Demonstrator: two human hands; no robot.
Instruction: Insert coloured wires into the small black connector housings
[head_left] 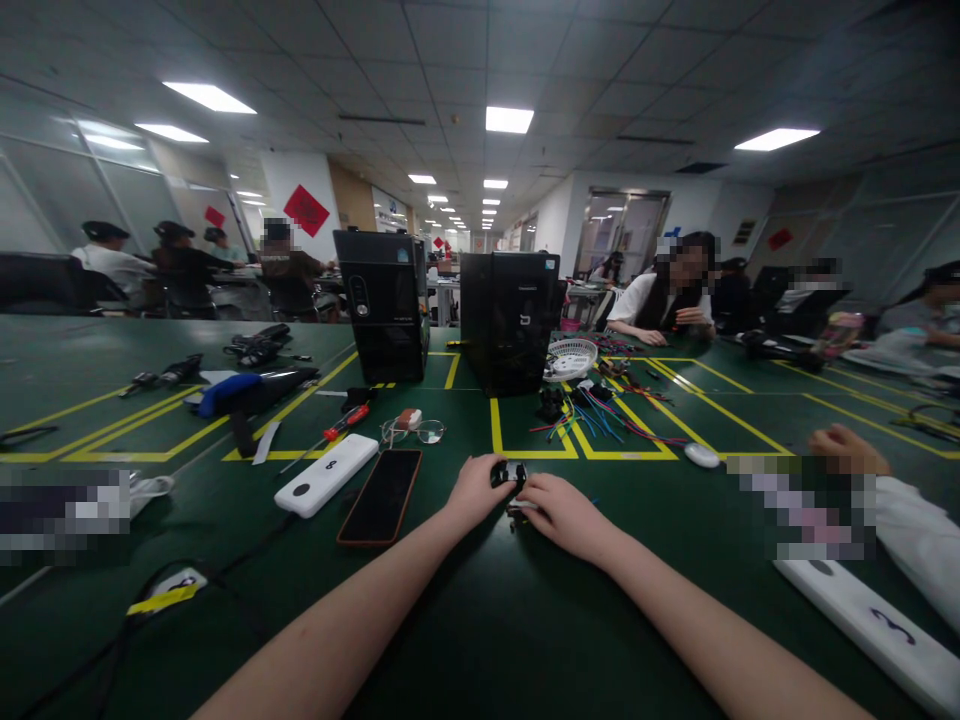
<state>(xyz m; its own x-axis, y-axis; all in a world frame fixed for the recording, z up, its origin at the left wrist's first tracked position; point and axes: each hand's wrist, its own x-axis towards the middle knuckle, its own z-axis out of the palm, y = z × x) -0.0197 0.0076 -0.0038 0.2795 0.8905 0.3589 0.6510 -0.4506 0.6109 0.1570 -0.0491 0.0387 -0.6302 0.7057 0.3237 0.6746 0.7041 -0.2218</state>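
Note:
My left hand [474, 487] and my right hand [564, 512] meet on the green table [480, 620], both closed around a small black and white part [510, 473] held between the fingertips. What the part is, I cannot make out. A dark phone [381, 496] lies just left of my left hand, with a white power bank [325, 474] beside it. A pair of glasses [414, 431] lies behind the phone.
Two black computer towers [384, 303] [508, 318] stand behind. Loose coloured wires [600, 420], a white mouse [702, 455], a red screwdriver [346, 421] and a white basket [571, 358] lie around. A co-worker's hand [847, 447] rests at right. Other people sit at the far tables.

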